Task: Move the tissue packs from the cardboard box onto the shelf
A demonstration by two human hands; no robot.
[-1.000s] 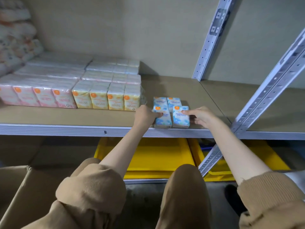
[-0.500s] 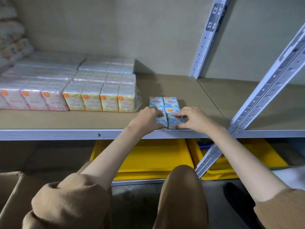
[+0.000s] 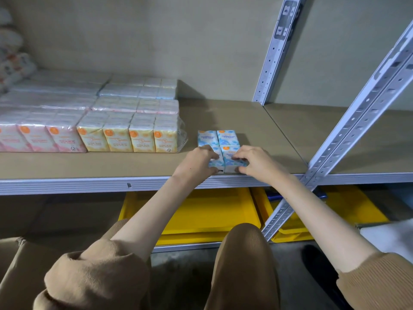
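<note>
On the shelf (image 3: 134, 166), left to right: wrapped pink and yellow tissue bundles (image 3: 89, 121); four blue tissue packs (image 3: 220, 148) at the near edge. Left hand (image 3: 196, 163) and right hand (image 3: 257, 162) each clasp one near pack, fingers curled. Cardboard box (image 3: 13, 276) sits lower left.

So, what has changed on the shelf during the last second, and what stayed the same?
The left hand and right hand closed in from the sides onto the two front blue tissue packs, which slid toward the shelf's front edge, opening a little space from the two rear blue packs. The grip went from fingertip touch to both hands clasping. The yellow packs and pink packs stayed put.
</note>
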